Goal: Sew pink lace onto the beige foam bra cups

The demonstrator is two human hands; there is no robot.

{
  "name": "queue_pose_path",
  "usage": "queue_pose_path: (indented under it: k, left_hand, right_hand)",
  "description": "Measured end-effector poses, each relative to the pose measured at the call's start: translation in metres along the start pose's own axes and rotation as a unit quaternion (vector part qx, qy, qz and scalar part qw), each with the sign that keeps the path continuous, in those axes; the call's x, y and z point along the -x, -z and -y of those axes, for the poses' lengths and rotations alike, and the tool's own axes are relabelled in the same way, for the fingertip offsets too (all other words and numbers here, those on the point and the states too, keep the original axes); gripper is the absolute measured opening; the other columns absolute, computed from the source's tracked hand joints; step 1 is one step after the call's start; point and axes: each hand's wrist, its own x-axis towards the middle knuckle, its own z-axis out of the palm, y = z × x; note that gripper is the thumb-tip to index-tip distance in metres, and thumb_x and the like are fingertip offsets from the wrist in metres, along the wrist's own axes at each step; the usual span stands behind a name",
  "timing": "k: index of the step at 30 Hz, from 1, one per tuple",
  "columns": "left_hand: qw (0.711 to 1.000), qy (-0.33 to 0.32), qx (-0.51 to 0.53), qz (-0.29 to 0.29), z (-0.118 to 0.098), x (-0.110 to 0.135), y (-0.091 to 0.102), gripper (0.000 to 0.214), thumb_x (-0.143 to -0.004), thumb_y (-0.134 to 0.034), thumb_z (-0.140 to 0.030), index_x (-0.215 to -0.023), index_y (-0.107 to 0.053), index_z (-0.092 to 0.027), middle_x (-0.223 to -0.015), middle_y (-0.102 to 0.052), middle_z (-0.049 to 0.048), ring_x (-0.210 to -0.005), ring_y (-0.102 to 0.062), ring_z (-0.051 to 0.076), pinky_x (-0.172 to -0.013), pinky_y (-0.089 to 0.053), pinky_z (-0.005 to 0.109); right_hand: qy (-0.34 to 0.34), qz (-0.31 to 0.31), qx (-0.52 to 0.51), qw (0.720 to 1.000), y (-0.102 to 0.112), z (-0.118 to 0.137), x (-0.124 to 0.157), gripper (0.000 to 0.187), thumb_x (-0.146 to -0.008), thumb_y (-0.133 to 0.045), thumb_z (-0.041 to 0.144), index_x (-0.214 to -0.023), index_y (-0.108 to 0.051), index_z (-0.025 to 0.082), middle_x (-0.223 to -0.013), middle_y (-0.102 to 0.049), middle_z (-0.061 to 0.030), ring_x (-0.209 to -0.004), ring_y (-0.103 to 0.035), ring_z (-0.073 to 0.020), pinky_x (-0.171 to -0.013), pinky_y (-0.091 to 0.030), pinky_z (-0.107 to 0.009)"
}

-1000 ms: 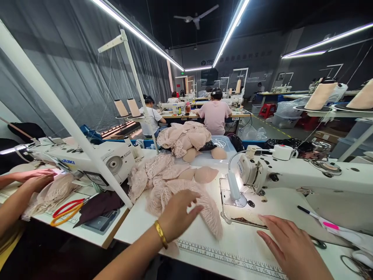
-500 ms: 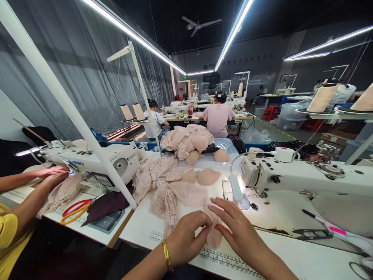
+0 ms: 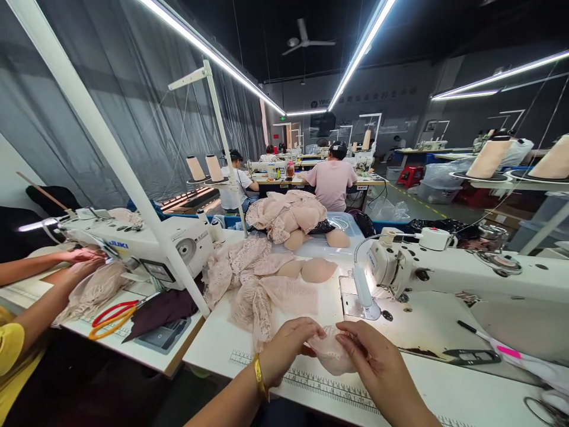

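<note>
Between my two hands is a small piece of pale beige lace fabric (image 3: 332, 351), held just above the front of the white table. My left hand (image 3: 291, 347), with a gold bracelet at the wrist, pinches its left edge. On the other edge, the thumb and fingers of my right hand (image 3: 371, 356) are closed. Beyond them lies a heap of beige lace garments (image 3: 249, 279) with a moulded bra cup (image 3: 319, 270) beside it. The sewing machine's needle area, lit by a small lamp (image 3: 362, 284), stands just past my right hand.
A ruler strip (image 3: 329, 388) runs along the table's front. Thread snips (image 3: 473, 356) and a pen (image 3: 489, 338) lie right, by the sewing machine (image 3: 444, 267). More garments (image 3: 287, 216) sit on a plastic bin. Left, a co-worker's hands (image 3: 84, 261) work near orange-and-red scissors (image 3: 113, 317).
My right hand's spread fingers have closed on the lace piece. The piece is now raised and stretched between both hands, slightly nearer the table's front. The view has shifted slightly.
</note>
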Motion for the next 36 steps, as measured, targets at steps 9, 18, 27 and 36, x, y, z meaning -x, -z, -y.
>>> queue_pose_path:
  k: [9, 18, 27, 36]
  left_hand:
    - [0.933, -0.2, -0.299, -0.029, 0.005, 0.002, 0.008, 0.017, -0.067, -0.06, -0.004, -0.072, -0.071, -0.017, -0.09, -0.069, 0.0049, -0.08, -0.061, 0.016, -0.076, -0.048, 0.028]
    - [0.979, -0.098, -0.179, -0.022, 0.005, 0.003, 0.006, 0.014, -0.072, -0.073, -0.023, -0.084, -0.068, -0.016, -0.085, -0.063, 0.0024, -0.073, -0.055, 0.014, -0.068, -0.045, 0.027]
    - [0.982, -0.078, -0.171, -0.034, 0.01, -0.01, 0.007, 0.02, -0.079, -0.074, -0.034, -0.088, -0.071, -0.017, -0.087, -0.065, 0.0033, -0.084, -0.058, 0.018, -0.076, -0.047, 0.029]
    - [0.963, -0.078, -0.253, 0.048, 0.015, -0.007, 0.014, 0.024, -0.063, -0.088, -0.031, -0.077, -0.075, -0.017, -0.083, -0.056, -0.0006, -0.077, -0.051, 0.015, -0.071, -0.04, 0.027]
  right_hand:
    - [-0.182, -0.058, -0.123, 0.974, 0.004, 0.0, 0.01, 0.033, -0.098, -0.062, 0.058, -0.099, -0.074, 0.028, -0.083, -0.069, -0.0006, -0.074, -0.064, -0.019, -0.068, -0.054, -0.026]
    - [-0.235, -0.012, -0.102, 0.966, 0.006, -0.024, 0.008, 0.04, -0.098, -0.056, 0.064, -0.103, -0.074, 0.027, -0.096, -0.073, -0.0026, -0.088, -0.067, -0.0217, -0.08, -0.056, -0.03]
    - [0.125, 0.105, 0.084, 0.983, 0.012, 0.0, 0.026, 0.038, -0.098, -0.07, 0.041, -0.135, -0.064, 0.033, -0.121, -0.071, -0.0085, -0.107, -0.067, -0.0282, -0.09, -0.059, -0.042]
    - [-0.227, 0.061, -0.166, 0.958, 0.002, -0.009, 0.025, 0.039, -0.1, -0.057, 0.059, -0.081, -0.062, 0.025, -0.074, -0.054, 0.0026, -0.07, -0.053, -0.0175, -0.065, -0.046, -0.027]
